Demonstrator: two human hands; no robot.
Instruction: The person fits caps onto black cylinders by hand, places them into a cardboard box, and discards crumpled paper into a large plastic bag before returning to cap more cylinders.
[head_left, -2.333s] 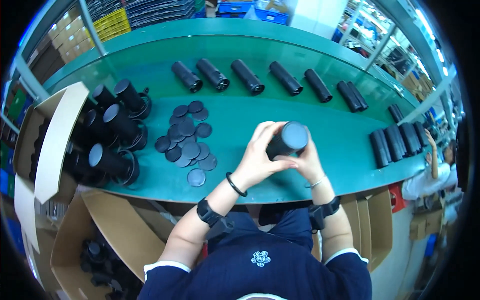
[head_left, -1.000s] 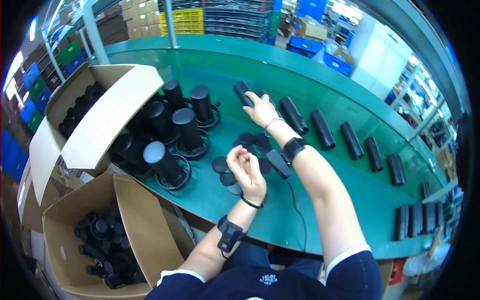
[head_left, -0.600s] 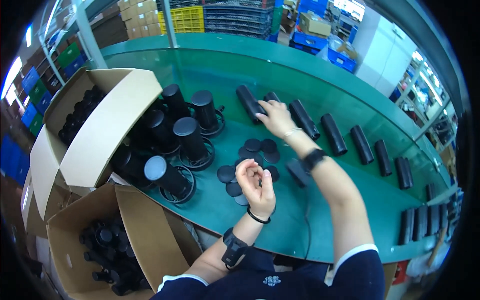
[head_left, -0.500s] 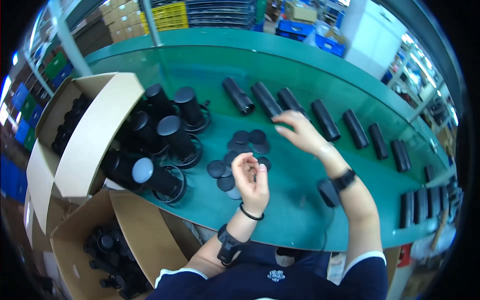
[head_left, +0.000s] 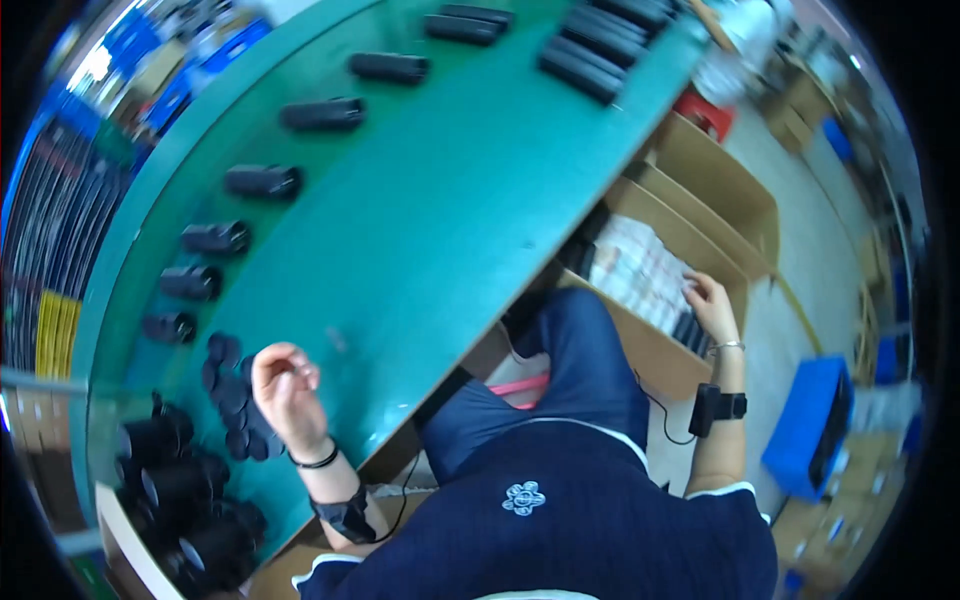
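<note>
Curling at a pale sheet [head_left: 638, 268], my right hand [head_left: 712, 308] is hanging over a carton [head_left: 645, 352], its grip unclear. The sheet is partly covering black tubes [head_left: 688, 331]. My empty, half-curled left hand [head_left: 288, 398] is hovering by black discs [head_left: 234, 392]; other tubes [head_left: 262, 182] are lining the bench [head_left: 400, 240].

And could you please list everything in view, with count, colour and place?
Worktable: one, green, centre to upper left
Row tubes: about eight, black, along its far side
Grouped tubes: several, black, its upper-right end
Discs: many, black, its lower-left part
Larger cylinders: several, black, lower left
Open carton: one, brown, right of the legs
Patterned packing: count unclear, whitish, inside that carton
Floor bin: one, blue, lower right
Left hand: one, bare, near the discs
Right hand: one, bare, by the packing
</note>
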